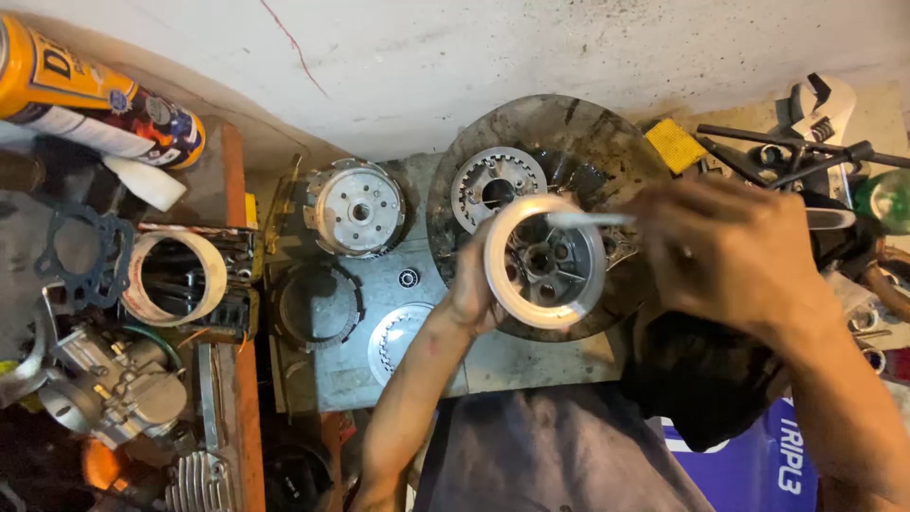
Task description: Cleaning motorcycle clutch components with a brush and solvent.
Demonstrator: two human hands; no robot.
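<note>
While the left hand [471, 296] grips the pale ring [542, 263] over the round tray [569, 123], the right hand [725, 254] pinches what looks like a thin stick [590, 219], best kept steady along the rim.

Glossy white ring [531, 275], greasy metal disc [559, 128]

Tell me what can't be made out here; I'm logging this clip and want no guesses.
Head view only:
- Right hand: its fingertips and the pale strip they hold are motion-blurred; what the strip is stays unclear.
- Left hand: its palm is hidden behind the white ring.
- Spray can: cut off by the left edge.
- Tools at right: jumbled, overlapping.
</note>
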